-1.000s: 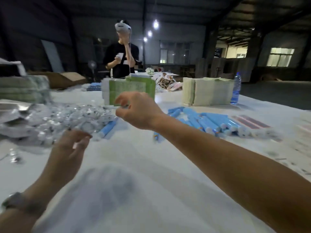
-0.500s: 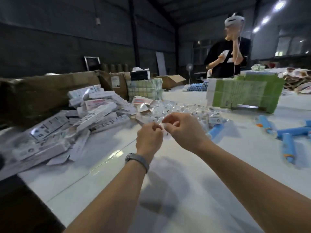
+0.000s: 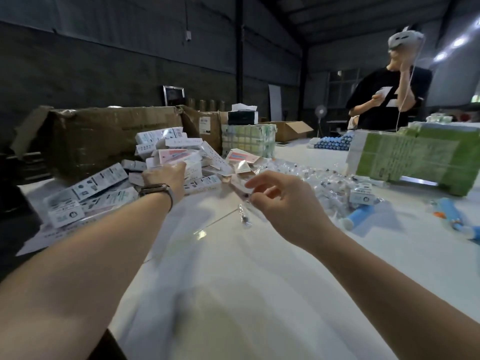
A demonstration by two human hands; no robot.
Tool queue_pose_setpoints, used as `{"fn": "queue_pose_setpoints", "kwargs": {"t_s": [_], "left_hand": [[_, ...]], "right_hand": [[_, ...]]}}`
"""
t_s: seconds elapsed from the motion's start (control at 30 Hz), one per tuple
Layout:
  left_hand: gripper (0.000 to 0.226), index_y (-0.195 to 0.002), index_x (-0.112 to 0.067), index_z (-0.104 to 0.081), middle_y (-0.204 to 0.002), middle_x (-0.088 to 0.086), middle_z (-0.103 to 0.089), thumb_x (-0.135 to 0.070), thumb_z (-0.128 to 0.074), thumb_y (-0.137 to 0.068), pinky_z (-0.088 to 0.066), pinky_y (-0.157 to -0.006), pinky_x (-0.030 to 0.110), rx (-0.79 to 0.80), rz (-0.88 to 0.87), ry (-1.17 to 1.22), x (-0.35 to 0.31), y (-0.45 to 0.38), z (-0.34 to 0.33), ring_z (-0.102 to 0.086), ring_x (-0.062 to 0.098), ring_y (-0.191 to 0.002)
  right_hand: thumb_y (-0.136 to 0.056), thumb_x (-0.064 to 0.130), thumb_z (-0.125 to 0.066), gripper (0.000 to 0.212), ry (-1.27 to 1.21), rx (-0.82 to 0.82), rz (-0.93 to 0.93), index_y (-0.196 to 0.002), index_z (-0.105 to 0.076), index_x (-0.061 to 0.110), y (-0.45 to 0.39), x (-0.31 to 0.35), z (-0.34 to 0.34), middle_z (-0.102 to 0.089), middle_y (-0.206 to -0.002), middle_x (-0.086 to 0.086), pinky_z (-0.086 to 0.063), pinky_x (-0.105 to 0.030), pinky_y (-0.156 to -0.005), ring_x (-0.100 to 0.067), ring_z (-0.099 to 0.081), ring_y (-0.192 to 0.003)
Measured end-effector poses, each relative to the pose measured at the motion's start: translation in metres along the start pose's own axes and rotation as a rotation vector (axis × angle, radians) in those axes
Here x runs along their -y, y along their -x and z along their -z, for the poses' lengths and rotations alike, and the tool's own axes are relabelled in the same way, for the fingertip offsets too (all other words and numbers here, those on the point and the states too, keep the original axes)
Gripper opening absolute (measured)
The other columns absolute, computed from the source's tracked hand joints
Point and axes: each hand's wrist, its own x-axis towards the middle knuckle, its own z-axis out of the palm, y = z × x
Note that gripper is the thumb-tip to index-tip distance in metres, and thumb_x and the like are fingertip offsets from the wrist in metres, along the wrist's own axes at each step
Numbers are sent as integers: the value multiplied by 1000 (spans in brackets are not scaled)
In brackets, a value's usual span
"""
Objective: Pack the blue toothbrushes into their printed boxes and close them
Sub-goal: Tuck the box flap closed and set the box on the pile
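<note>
A heap of printed toothbrush boxes (image 3: 98, 185) lies at the table's left. My left hand (image 3: 166, 175), with a watch on the wrist, reaches into the heap and touches a box; whether its fingers grip is hidden. Right of it, my right hand (image 3: 283, 201) pinches a small clear plastic packet (image 3: 244, 216) that hangs above the white table (image 3: 233, 268). Blue toothbrushes (image 3: 358, 216) lie to the right. Behind my right hand spreads a pile of clear packets (image 3: 327, 183).
A large torn cardboard carton (image 3: 104, 136) stands behind the box heap. Green and white bundles of flat boxes (image 3: 415, 159) stand at the right, another bundle (image 3: 246, 141) farther back. A person in black (image 3: 389, 97) stands across the table, with more blue toothbrushes (image 3: 332, 144) near them.
The view has swung left toward the box heap. My left hand left my right hand and reached left into the boxes. My right hand still pinches the clear packet.
</note>
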Motion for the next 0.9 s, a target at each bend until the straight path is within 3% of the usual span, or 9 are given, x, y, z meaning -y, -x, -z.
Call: {"fn": "queue_pose_setpoints", "kwargs": {"t_s": [0.1,0.2,0.33,0.4,0.53,0.63,0.73,0.8,0.9], "left_hand": [[59,-138,-35,-32,-109,8,-54,-9,-57,-91,-53,-65,38,-13,-108,388,-30,17,25,-59,29,-92],[64,-138,-43,-29,-108,4,-49,-1,-52,-96,-56,-47,29,322,31,1262,-73,48,64,-61,24,-84],[22,-120,-22,-58,-113,16,-69,-23,-54,-99,-60,-63,35,797,33,1717,-110,98,82,-72,27,-84],[37,-116,-18,-65,-107,13,-73,-46,-50,-98,-53,-66,32,924,39,1783,-119,114,78,-70,28,-89],[58,-88,-12,-70,-64,8,-61,-55,-33,-99,-33,-54,26,773,4,1710,-128,129,63,-53,18,-58],[50,-69,-17,-67,-51,2,-50,-39,-34,-101,-32,-50,27,463,-162,1634,-138,144,50,-44,15,-49],[27,-86,-31,-67,-64,-9,-62,-38,-41,-88,-42,-56,16,251,-421,1598,-144,159,36,-53,5,-60],[34,-109,-38,-63,-80,-6,-66,-51,-50,-80,-48,-62,14,214,-513,1548,-143,162,31,-57,1,-69],[39,-100,-42,-61,-84,-6,-56,-63,-59,-67,-48,-66,20,98,-470,1443,-139,157,29,-51,4,-75]], "right_hand": [[-86,18,-66,21,41,-47,8,-103,-69,31,-2,-4,6,-64,-82,16,-51,-21,-70,-1,-61,-72],[-84,10,-65,49,191,-64,48,-129,-57,28,-4,-18,17,-61,-106,10,-53,-30,-80,-8,-58,-90],[-78,0,-64,87,469,30,60,-149,-31,36,-2,-42,40,-39,-146,2,-37,-34,-101,-21,-37,-128],[-78,5,-71,83,425,57,97,-146,-35,38,-1,-50,52,-41,-147,4,-36,-37,-105,-22,-37,-133],[-85,12,-72,44,57,123,-25,-114,-53,38,2,-54,66,-65,-111,8,-53,-33,-90,-19,-61,-109],[-89,17,-59,29,-230,151,-147,-117,-57,21,4,-53,68,-69,-108,1,-56,-38,-87,-16,-66,-101],[-80,24,-53,39,-315,103,-163,-119,-59,20,6,-51,67,-71,-104,2,-54,-33,-84,-15,-68,-96],[-80,24,-56,43,-370,105,-178,-123,-59,20,6,-55,67,-71,-108,0,-55,-40,-89,-20,-67,-100],[-81,25,-69,39,-464,150,-203,-119,-60,23,6,-64,71,-71,-110,-5,-56,-48,-92,-26,-68,-103]]}}
